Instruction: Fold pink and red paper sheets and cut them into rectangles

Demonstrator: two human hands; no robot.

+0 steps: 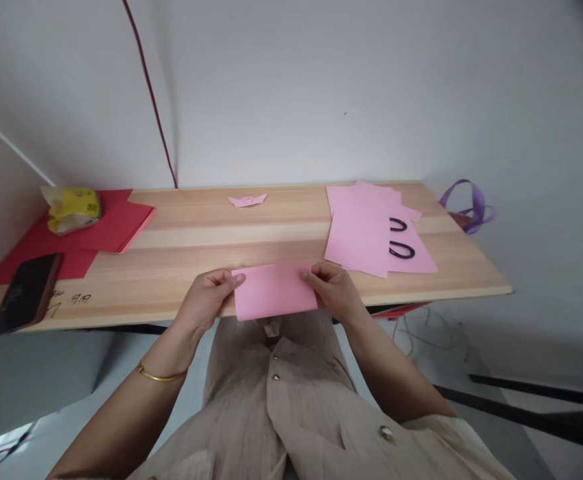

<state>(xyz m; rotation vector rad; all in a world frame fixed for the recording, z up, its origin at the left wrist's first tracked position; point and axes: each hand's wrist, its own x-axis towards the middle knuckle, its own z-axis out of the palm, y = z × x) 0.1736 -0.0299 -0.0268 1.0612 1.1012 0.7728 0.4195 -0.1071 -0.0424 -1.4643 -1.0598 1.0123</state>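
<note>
A folded sheet of pink paper [275, 293] is held level at the table's front edge, in front of my body. My left hand [212, 297] pinches its upper left corner, thumb on top. On the opposite side my right hand [332, 287] grips the upper right corner the same way; the fingers beneath the paper are partly hidden. Farther back on the table lies a small folded pink paper boat [247, 201]. To the right, loose pink sheets [356, 233] overlap in a pile, with black scissor handles [401, 251] showing from under the top sheet.
The wooden table [196, 233] stands against a white wall. Red paper sheets [116, 230] lie at the left, with a yellow plastic packet [75, 209] on them. A dark phone [26, 293] rests near the front left edge. A purple ribbon loop [476, 207] is beyond the right end.
</note>
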